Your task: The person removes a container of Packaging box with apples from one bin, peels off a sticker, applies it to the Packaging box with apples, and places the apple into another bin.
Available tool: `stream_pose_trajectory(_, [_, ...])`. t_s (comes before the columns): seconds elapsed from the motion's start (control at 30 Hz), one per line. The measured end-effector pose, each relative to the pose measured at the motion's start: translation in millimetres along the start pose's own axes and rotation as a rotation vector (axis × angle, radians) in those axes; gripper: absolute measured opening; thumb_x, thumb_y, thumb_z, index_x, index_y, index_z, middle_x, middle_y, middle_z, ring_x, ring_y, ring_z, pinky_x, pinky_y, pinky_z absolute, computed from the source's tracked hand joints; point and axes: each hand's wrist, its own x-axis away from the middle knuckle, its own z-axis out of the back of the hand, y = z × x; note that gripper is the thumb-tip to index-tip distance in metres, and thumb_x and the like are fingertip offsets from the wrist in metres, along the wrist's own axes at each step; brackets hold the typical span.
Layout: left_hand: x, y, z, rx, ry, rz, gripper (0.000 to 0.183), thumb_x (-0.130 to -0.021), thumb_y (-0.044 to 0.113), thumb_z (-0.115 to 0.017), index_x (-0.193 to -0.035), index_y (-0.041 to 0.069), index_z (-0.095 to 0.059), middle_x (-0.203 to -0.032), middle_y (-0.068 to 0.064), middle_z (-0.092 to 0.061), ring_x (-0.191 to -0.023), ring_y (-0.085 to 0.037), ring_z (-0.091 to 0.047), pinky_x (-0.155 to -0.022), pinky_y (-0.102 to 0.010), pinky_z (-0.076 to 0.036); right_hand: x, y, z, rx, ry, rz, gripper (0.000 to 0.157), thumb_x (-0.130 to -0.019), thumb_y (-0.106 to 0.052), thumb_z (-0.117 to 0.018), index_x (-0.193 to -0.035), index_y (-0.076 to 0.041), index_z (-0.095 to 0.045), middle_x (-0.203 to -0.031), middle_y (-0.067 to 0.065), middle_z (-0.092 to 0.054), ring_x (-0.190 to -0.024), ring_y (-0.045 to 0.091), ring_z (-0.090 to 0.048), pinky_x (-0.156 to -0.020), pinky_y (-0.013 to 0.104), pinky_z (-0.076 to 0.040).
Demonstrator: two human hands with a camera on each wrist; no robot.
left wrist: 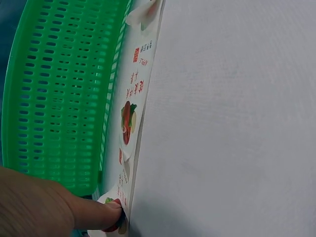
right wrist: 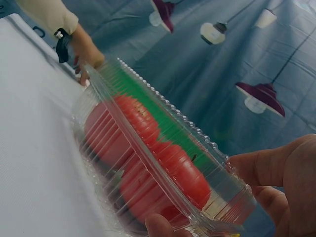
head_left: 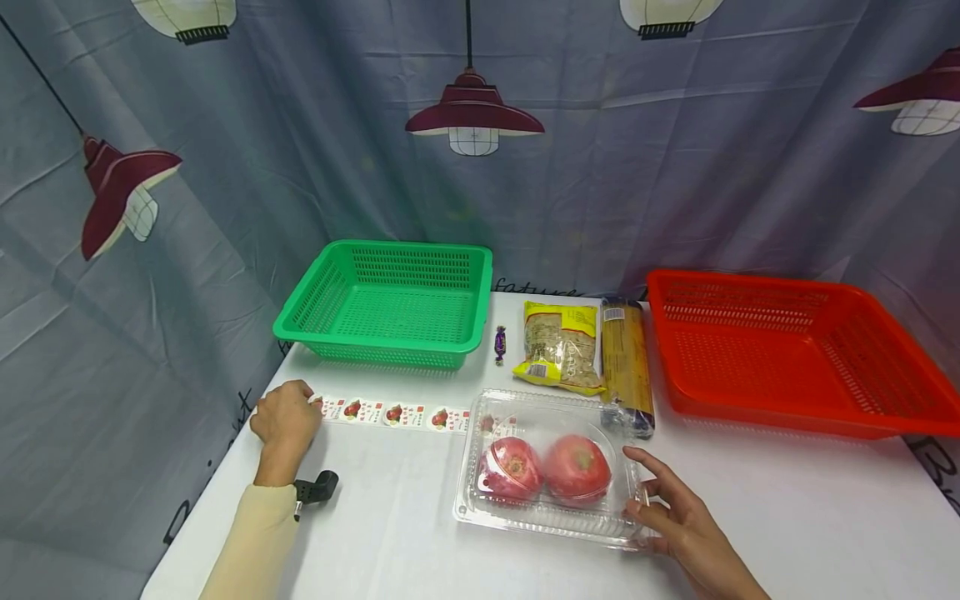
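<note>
A clear plastic clamshell box (head_left: 551,408) with two red apples (head_left: 576,468) inside sits on the white table. My right hand (head_left: 678,521) grips its right end, with the thumb on the near side and fingers along the far side. The right wrist view shows the lid down over the apples (right wrist: 168,173). To the left, my left hand (head_left: 287,421) pinches the end of a strip of printed fruit stickers (head_left: 393,414). The strip runs right as far as the box, and part of it shows through the plastic. In the left wrist view, the thumb (left wrist: 101,213) presses on one sticker.
A green basket (head_left: 382,348) stands at the back left, a red basket (head_left: 772,417) at the right. Between them lie a purple-wrapped candy (head_left: 500,345), a yellow bag of grains (head_left: 561,346) and a long pack of noodles (head_left: 626,354). A curtain hangs behind the table.
</note>
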Motion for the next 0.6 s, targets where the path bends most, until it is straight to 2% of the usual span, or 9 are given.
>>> stream_pose_trajectory(0.13, [0.4,-0.2,1.0,-0.008,0.003,-0.003,0.014,-0.084,0.010,-0.071,-0.092,-0.001,-0.069,-0.089,-0.032,-0.065,-0.081,-0.051,-0.060,-0.067,-0.059,-0.041,0.1,0.4,0.0,0.003,0.000,0.002,0.070,-0.092,-0.014,-0.066,-0.151,-0.030,-0.032,-0.117,0.018,-0.041,-0.092,0.029,-0.052,-0.073,0.042,-0.056])
stream_pose_trajectory(0.23, [0.4,-0.5,0.8,-0.006,0.017,-0.015,0.007,-0.084,0.007,-0.070,-0.083,0.001,-0.067,-0.084,-0.029,-0.065,-0.077,-0.049,-0.061,-0.064,-0.058,-0.041,0.2,0.3,0.2,0.001,0.001,0.002,0.070,-0.092,-0.014,-0.066,-0.151,-0.029,-0.032,-0.117,0.019,-0.042,-0.092,0.030,-0.053,-0.073,0.042,-0.056])
stream_pose_trajectory(0.3, [0.7,-1.2,0.2,-0.005,0.034,-0.029,0.009,-0.084,0.005,-0.069,-0.075,0.003,-0.065,-0.080,-0.027,-0.064,-0.074,-0.048,-0.060,-0.061,-0.057,-0.041,0.1,0.0,0.1,-0.003,0.000,-0.001,0.070,-0.092,-0.014,-0.067,-0.151,-0.029,-0.032,-0.117,0.019,-0.042,-0.093,0.029,-0.053,-0.074,0.042,-0.056])
stream_pose_trajectory(0.47, [2.9,-3.4,-0.4,0.001,0.070,-0.082,0.015,-0.081,0.001,-0.068,-0.068,0.003,-0.063,-0.080,-0.026,-0.059,-0.082,-0.052,-0.055,-0.060,-0.060,-0.042,-0.3,0.2,0.2,-0.013,-0.009,-0.006,0.070,-0.092,-0.014,-0.066,-0.151,-0.029,-0.032,-0.117,0.018,-0.041,-0.093,0.029,-0.052,-0.074,0.042,-0.056])
stream_pose_trajectory(0.6, [5.2,-3.3,3.0,0.037,0.019,-0.070,0.014,-0.085,0.009,-0.067,-0.073,0.005,-0.061,-0.080,-0.023,-0.061,-0.077,-0.047,-0.057,-0.058,-0.054,-0.041,0.0,1.6,1.0,-0.002,-0.006,-0.010,0.069,-0.093,-0.016,-0.066,-0.151,-0.030,-0.032,-0.118,0.018,-0.042,-0.094,0.029,-0.052,-0.076,0.042,-0.056])
